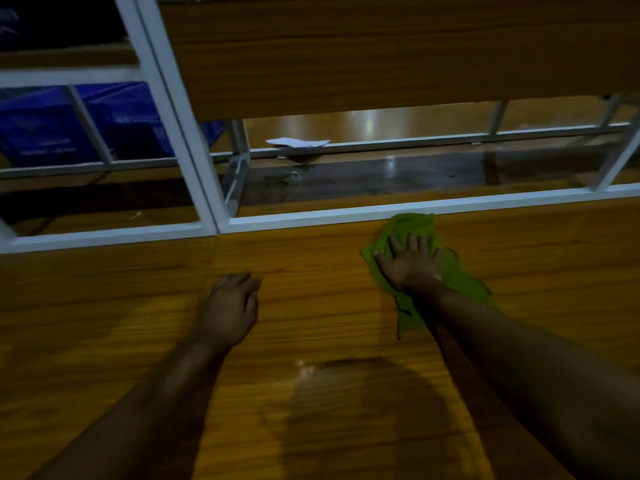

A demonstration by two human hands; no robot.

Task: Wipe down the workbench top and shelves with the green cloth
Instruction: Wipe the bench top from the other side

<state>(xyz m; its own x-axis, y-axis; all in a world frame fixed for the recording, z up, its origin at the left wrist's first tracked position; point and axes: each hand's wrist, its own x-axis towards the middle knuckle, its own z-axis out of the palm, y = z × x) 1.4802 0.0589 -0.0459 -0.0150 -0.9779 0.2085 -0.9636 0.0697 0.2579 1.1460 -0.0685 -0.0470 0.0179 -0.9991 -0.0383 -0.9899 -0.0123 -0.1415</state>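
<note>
The green cloth [420, 226] lies crumpled on the wooden workbench top [311, 265], close against the white rail at the bench's back edge. My right hand [410, 263] presses flat on the cloth with fingers spread. My left hand [230, 308] rests on the bare wood to the left of the cloth, fingers loosely curled, holding nothing. A wooden shelf [381, 53] hangs above the bench in a white metal frame.
A white metal frame post [180, 133] rises from the bench's back rail. A white paper [298, 142] lies on a rail behind the frame. A blue bin [45, 129] sits at the far left behind the frame. A faint damp patch [346, 410] shows on the near wood.
</note>
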